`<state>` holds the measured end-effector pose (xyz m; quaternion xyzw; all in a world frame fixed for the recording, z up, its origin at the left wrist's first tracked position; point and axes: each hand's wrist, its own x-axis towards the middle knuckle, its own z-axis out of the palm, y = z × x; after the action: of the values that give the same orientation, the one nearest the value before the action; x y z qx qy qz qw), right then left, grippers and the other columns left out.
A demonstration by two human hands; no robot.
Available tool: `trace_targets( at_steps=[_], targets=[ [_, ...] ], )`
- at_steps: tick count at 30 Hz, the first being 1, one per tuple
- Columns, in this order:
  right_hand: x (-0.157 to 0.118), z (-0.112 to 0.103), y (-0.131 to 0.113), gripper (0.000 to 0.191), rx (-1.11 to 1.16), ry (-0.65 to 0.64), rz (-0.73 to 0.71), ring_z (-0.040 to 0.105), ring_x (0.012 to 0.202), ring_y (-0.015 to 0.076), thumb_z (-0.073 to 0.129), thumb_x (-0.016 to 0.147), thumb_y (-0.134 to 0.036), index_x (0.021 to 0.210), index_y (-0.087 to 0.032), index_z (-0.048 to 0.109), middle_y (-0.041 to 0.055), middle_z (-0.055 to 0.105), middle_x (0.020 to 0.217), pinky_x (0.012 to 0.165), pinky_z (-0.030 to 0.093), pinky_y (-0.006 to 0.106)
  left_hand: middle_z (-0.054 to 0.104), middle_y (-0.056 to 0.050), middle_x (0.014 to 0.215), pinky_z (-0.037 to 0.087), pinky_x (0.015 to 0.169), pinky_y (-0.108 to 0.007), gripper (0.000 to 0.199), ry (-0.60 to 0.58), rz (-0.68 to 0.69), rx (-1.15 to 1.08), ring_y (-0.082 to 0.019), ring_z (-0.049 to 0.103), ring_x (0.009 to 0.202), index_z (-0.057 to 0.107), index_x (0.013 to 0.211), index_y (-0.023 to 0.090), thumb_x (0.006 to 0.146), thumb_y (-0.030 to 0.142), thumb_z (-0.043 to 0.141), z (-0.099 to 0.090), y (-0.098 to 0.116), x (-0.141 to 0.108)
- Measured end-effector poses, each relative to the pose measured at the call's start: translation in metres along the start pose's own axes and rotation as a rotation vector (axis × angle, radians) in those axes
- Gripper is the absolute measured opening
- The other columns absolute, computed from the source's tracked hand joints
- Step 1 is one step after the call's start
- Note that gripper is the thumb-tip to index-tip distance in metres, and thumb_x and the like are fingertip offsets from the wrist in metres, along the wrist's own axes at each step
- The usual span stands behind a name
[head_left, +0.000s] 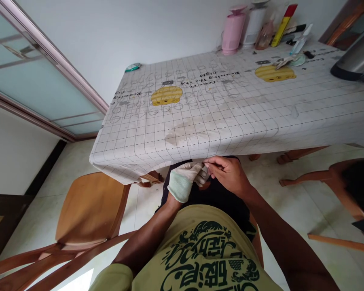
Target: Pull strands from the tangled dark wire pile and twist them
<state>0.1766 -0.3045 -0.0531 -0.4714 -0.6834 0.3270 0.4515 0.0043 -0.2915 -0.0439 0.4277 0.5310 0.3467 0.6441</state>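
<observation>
My left hand (189, 176) wears a white knit glove with a pale green cuff. Its fingers are curled, with thumb and forefinger pressed together. Bare, my right hand (227, 171) meets it in a pinch right at the gloved fingertips. Whatever lies between the two pinches, if anything, is too small to make out. Both hands are over my lap, just below the front edge of the table covered with a white checked tablecloth (194, 125).
At the table's back stand a pink canister (233, 32), a white canister (255, 26), a yellow-and-red box (283, 26) and small bottles. A steel kettle (359, 56) is at right. A wooden chair (89, 206) stands left, another chair (336, 178) right. A green packet (132, 67) lies at the far left corner.
</observation>
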Motion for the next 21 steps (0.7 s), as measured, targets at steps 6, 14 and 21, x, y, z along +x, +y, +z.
trace_targets(
  at_steps=[6, 14, 21],
  targets=[
    [-0.003, -0.002, -0.001, 0.018, 0.077, -0.056, 0.064, 0.065, 0.060, 0.0145, 0.066, 0.101, -0.037, 0.101, -0.021, 0.076, 0.0002, 0.070, 0.072, 0.060, 0.052, 0.027, 0.066, -0.001, 0.056, 0.039, 0.041, -0.020, 0.034, 0.017, 0.018, 0.041, -0.008, 0.053, 0.040, 0.068, 0.060, 0.019, 0.090, 0.033, 0.064, -0.003, 0.003, -0.002],
    [-0.005, 0.003, 0.011, 0.033, 0.602, 0.007, 0.198, 0.065, 0.072, 0.0169, 0.068, 0.101, -0.049, 0.117, -0.022, 0.076, 0.0045, 0.070, 0.086, 0.057, 0.050, 0.029, 0.068, -0.003, 0.060, 0.037, 0.040, -0.022, 0.026, 0.007, 0.052, -0.043, -0.009, 0.050, 0.041, 0.071, 0.064, 0.017, 0.081, 0.036, 0.067, -0.002, 0.004, -0.005],
    [0.002, 0.011, 0.018, 0.041, 0.664, 0.066, 0.213, 0.067, 0.078, 0.0204, 0.067, 0.098, -0.058, 0.104, -0.020, 0.080, 0.0090, 0.072, 0.090, 0.058, 0.052, 0.031, 0.068, -0.004, 0.062, 0.036, 0.041, -0.023, 0.029, 0.026, 0.058, -0.150, -0.009, 0.051, 0.042, 0.073, 0.071, 0.014, 0.074, 0.043, 0.075, -0.002, -0.002, -0.005]
  ],
)
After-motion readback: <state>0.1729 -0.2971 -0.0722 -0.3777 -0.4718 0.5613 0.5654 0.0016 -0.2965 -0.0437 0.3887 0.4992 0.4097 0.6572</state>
